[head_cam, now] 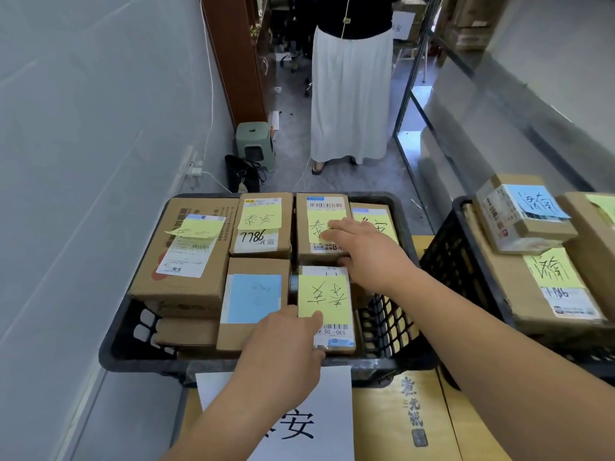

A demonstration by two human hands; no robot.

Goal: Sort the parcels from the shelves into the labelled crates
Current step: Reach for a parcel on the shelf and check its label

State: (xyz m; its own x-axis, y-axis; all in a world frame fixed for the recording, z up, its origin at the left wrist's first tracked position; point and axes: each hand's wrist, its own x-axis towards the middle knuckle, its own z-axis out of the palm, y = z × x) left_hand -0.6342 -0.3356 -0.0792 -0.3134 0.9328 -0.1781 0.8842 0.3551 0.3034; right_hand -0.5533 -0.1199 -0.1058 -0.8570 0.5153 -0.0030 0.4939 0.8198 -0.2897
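— What sits under both hands?
— A black crate point(109, 347) packed with parcels; a second crate point(446, 257) stands right of the right arm.
— And the hands?
— The left hand point(286, 347) grips the near parcel point(327, 307) at its edge, thumb on its yellow note. The right hand point(362, 247) clasps the far parcel point(319, 224), fingers spread over its top.

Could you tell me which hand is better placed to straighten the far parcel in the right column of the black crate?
The right hand: it already lies across that far parcel, while the left hand is on the near one.
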